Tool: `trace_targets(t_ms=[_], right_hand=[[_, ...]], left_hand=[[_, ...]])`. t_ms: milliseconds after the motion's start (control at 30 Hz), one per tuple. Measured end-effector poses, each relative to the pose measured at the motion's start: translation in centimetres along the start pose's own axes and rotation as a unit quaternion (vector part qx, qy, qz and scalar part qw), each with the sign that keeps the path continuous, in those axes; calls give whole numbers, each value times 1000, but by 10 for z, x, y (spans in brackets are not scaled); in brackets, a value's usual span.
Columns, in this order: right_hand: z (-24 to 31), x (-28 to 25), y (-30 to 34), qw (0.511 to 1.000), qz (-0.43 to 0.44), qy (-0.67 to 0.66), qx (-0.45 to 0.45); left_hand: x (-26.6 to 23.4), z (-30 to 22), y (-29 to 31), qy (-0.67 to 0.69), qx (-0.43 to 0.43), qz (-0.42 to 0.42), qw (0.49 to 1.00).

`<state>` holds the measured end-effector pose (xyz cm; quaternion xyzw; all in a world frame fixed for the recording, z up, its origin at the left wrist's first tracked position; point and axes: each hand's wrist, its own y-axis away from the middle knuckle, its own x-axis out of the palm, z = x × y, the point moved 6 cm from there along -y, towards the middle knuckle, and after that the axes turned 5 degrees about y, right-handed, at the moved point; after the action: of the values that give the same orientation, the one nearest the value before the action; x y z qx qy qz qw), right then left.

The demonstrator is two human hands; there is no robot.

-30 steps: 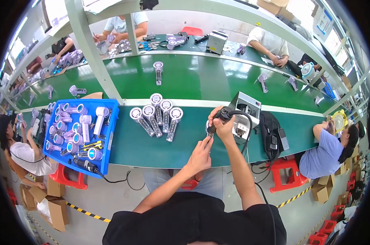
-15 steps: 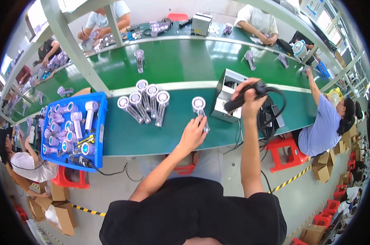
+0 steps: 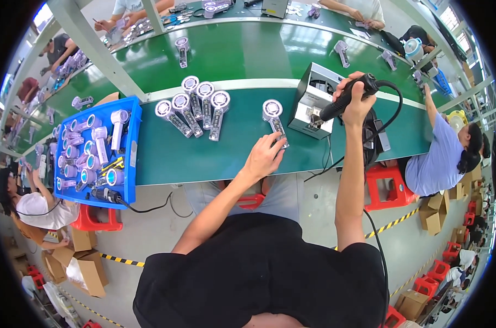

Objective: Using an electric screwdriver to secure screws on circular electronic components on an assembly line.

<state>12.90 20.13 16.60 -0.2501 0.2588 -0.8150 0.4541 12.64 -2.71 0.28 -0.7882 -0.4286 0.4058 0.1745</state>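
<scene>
A lilac handheld fan (image 3: 272, 111) with a round head lies on the green bench in front of me, its open handle toward my body. My left hand (image 3: 265, 157) closes its fingers on the lower end of that handle. Raised to the right, my right hand (image 3: 357, 104) grips a black corded electric screwdriver (image 3: 340, 106). The driver's tip points down and left at the front of a grey metal box, which looks like a screw feeder (image 3: 303, 104). Whether the tip touches it I cannot tell. Several similar fans (image 3: 190, 104) lie in a group left of centre.
A blue tray (image 3: 133, 164) at the left holds more lilac fans and another corded driver (image 3: 106, 194). Beyond the bench a shiny green conveyor (image 3: 248, 52) carries spaced fans. A black adapter with cables (image 3: 376, 139) lies right of the feeder. Co-workers sit around.
The screwdriver has come to the feeder's front, its tip now lower against the box. My left hand stays on the fan's handle. The whole view has shifted, so the bench appears higher.
</scene>
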Motion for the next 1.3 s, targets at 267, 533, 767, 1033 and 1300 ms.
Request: trace_targets(t_ms=[267, 533, 767, 1033, 1300], right_hand=[[-18, 3, -9, 997, -7, 54, 48], [-48, -3, 8, 981, -27, -52, 187], [-32, 25, 61, 988, 39, -118, 93], [-27, 35, 71, 993, 41, -84, 71], [-30, 36, 79, 994, 41, -72, 78]], left_hand=[[-2, -4, -1, -16, 21, -21, 999], [2, -3, -3, -57, 32, -8, 998], [5, -2, -5, -67, 32, -14, 997], [4, -1, -2, -73, 29, -16, 997], [6, -2, -3, -72, 26, -15, 997]])
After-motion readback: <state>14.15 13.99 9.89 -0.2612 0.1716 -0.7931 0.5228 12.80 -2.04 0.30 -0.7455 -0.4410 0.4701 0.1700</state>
